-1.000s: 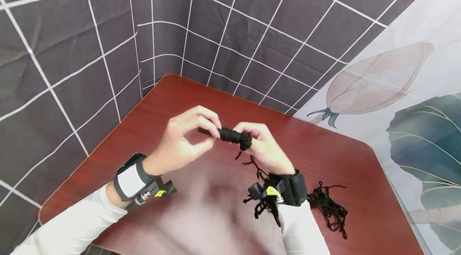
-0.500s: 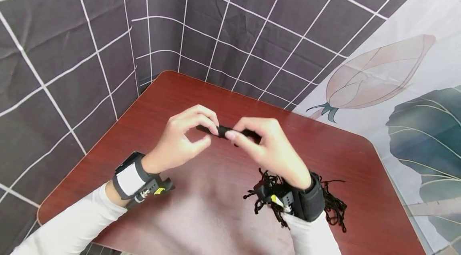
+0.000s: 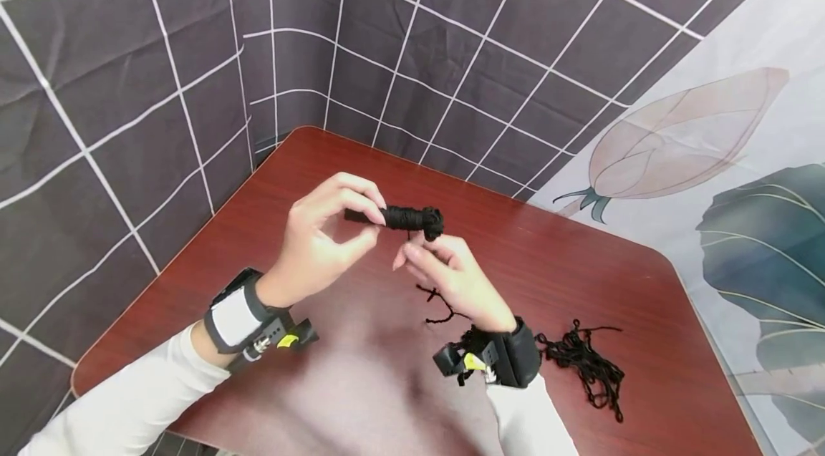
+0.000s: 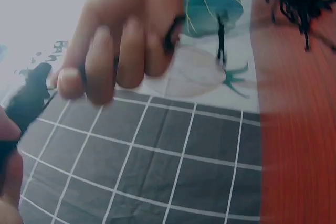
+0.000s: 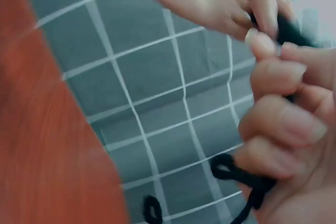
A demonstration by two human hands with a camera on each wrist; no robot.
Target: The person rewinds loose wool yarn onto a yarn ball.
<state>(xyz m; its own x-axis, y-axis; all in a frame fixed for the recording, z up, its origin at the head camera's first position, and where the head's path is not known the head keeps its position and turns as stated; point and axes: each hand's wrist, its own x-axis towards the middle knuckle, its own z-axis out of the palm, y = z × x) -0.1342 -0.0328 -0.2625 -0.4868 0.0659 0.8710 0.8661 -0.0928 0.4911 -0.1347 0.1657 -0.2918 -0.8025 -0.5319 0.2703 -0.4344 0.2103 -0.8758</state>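
Observation:
My left hand (image 3: 322, 241) pinches one end of a short black wound cord bundle (image 3: 404, 217), held above the table. Tight turns of cord wrap its shaft, and its right end is a rounded, knotted knob. Just below that knob, my right hand (image 3: 460, 280) has curled fingers gripping a thin black cord (image 5: 247, 177); its looped tail hangs out of the fist in the right wrist view. The left wrist view is blurred, with the bundle (image 4: 29, 95) at its left edge beside the right hand's fingertips.
A tangled pile of black cord (image 3: 589, 366) lies on the reddish-brown table (image 3: 361, 162) at the right. More black cord is partly hidden behind the right wrist. Grey gridded cloth (image 3: 412, 48) and a white leaf-printed cloth (image 3: 683, 241) hang around the table.
My right hand passed over the bundle's right part, then came down below the knob, gripping the cord. The left hand keeps its pinch and has risen slightly with the bundle.

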